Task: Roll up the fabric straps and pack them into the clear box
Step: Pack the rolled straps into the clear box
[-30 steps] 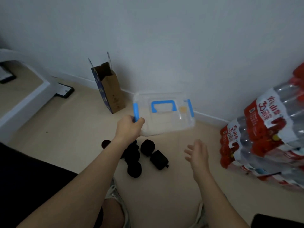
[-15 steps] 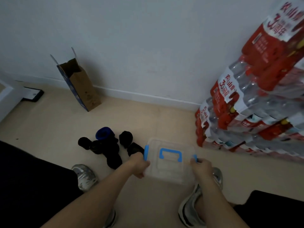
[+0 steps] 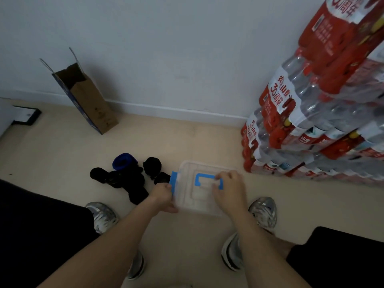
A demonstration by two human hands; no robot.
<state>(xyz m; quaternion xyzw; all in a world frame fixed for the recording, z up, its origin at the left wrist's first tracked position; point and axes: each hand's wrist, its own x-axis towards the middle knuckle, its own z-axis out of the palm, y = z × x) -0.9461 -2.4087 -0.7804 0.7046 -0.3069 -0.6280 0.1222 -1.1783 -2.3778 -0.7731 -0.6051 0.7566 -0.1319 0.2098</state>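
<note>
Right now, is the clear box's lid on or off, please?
On: the lid, blue handle on top, covers the clear box. Whether the blue latch by the left hand is fastened, I cannot tell.

cardboard box [image 3: 88, 100], stacked water bottle packs [image 3: 315, 113]

Dim, soft, slightly blurred; wide-angle bending at edges.

Before me a pale wall [image 3: 166, 48] meets beige floor [image 3: 62, 154]; a cardboard box [image 3: 91, 102] tilts nearby, water-bottle packs [image 3: 324, 113] stacked right.
</note>
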